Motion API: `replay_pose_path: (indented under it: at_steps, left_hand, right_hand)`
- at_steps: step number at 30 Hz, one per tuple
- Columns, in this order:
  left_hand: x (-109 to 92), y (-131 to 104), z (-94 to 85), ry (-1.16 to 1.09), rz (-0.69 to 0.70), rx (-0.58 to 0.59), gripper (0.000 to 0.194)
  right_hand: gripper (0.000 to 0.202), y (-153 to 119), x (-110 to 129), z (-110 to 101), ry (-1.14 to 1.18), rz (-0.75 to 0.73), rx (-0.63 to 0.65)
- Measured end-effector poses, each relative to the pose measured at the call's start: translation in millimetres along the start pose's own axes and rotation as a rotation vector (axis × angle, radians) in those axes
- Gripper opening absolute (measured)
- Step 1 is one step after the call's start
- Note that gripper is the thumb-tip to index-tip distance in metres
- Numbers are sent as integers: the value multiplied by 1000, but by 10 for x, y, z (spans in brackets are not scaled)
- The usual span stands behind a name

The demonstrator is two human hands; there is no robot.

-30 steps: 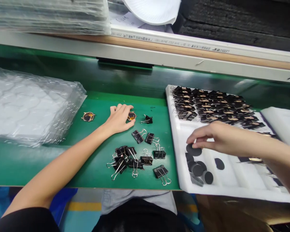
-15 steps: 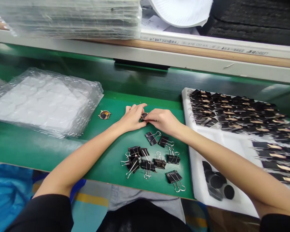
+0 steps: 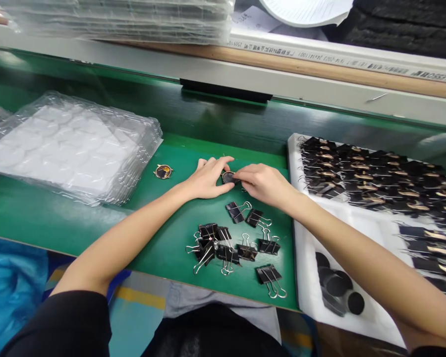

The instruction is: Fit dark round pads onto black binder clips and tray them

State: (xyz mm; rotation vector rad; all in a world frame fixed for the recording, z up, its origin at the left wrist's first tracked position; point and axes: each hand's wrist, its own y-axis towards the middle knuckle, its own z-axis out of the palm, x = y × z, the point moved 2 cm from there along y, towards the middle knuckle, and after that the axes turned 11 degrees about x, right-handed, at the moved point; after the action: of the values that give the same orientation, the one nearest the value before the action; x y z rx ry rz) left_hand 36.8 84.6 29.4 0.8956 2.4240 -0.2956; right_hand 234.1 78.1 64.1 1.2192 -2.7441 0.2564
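My left hand point(image 3: 212, 179) rests on the green table, thumb and fingers curved around the left side of a round dark watch case point(image 3: 228, 177). At the case's right edge are the pinched fingertips of my right hand point(image 3: 262, 182); what lies between them is partly hidden. A second watch case point(image 3: 163, 171), gold-rimmed with a dark and gold face, lies flat to the left of my hands. Several black binder clips point(image 3: 228, 254) with silver handles lie loose below my hands.
On the left lies a stack of clear plastic trays point(image 3: 67, 148). To the right, a white foam tray point(image 3: 301, 277) holds rows of clipped pieces point(image 3: 360, 171) and black discs point(image 3: 356, 303). A shelf edge point(image 3: 134, 62) crosses behind.
The view has shifted slightly. My right fingers have drawn back a little to the right, and more of the dark round face shows between my hands.
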Motion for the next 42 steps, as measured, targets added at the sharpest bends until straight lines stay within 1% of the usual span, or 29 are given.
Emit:
replay_pose_path:
  at_steps: [2, 6, 8, 10, 12, 14, 16, 17, 18, 20, 22, 23, 25, 26, 28, 30, 32, 35, 38, 40, 41, 42]
  left_hand:
    - [5, 7, 0, 0, -8, -10, 57]
    - [47, 53, 30, -7, -37, -14, 59]
    - [62, 70, 40, -15, -53, -31, 58]
    - [59, 73, 41, -7, -58, -48, 57]
    - [41, 63, 36, 16, -55, -52, 57]
    - [18, 47, 26, 48, -47, -51, 55]
    - [0, 32, 18, 89, -33, -47, 45]
    - [-5, 26, 17, 111, -23, -46, 39]
    - [-8, 20, 17, 131, -13, -46, 33]
    - [-7, 13, 22, 163, 8, -52, 24]
    - [-4, 10, 32, 184, 30, -64, 21]
    - [-4, 9, 38, 189, 40, -70, 21]
    - [-6, 10, 50, 191, 39, -87, 19]
    - [-7, 11, 55, 191, 26, -101, 19]
    - [-10, 14, 59, 194, -14, -125, 24]
    - [-15, 16, 62, 193, -36, -129, 32]
    - [-20, 17, 62, 185, -30, -119, 34]
    - [-22, 15, 58, 178, -12, -106, 27]
    - [-20, 14, 58, 186, 3, -99, 25]
    - [-16, 15, 61, 191, 8, -98, 25]
    - [-14, 17, 63, 192, 9, -97, 25]
    - [-11, 19, 64, 192, 12, -97, 26]
  right_hand:
    - [33, -62, -28, -48, 43, 80, -67]
    - [31, -164, -125, -132, 238, 284, -213]
    - [31, -175, -177, -139, 288, 363, -254]
    - [30, -165, -216, -123, 293, 396, -260]
    - [31, -145, -228, -93, 267, 354, -191]
    - [33, -130, -219, -56, 226, 277, -38]
    - [31, -130, -211, -34, 210, 228, 86]
    - [30, -133, -215, -32, 228, 233, 102]
    - [31, -137, -226, -35, 271, 263, 79]
    - [42, -144, -265, -35, 411, 369, -47]
    - [54, -148, -315, 0, 581, 488, -168]
    - [55, -146, -336, 31, 656, 530, -202]
    - [48, -135, -370, 96, 746, 567, -223]
    - [43, -131, -381, 121, 743, 574, -220]
    - [37, -129, -393, 137, 633, 598, -189]
    - [35, -135, -379, 112, 457, 639, -109]
    - [35, -145, -329, 61, 308, 674, -5]
    - [49, -160, -208, -28, 122, 704, 126]
    - [67, -175, -128, -87, -65, 725, 220]
    - [73, -179, -146, -105, -98, 721, 215]
    - [74, -175, -176, -111, -69, 706, 171]
    - [74, -165, -214, -116, -11, 680, 100]
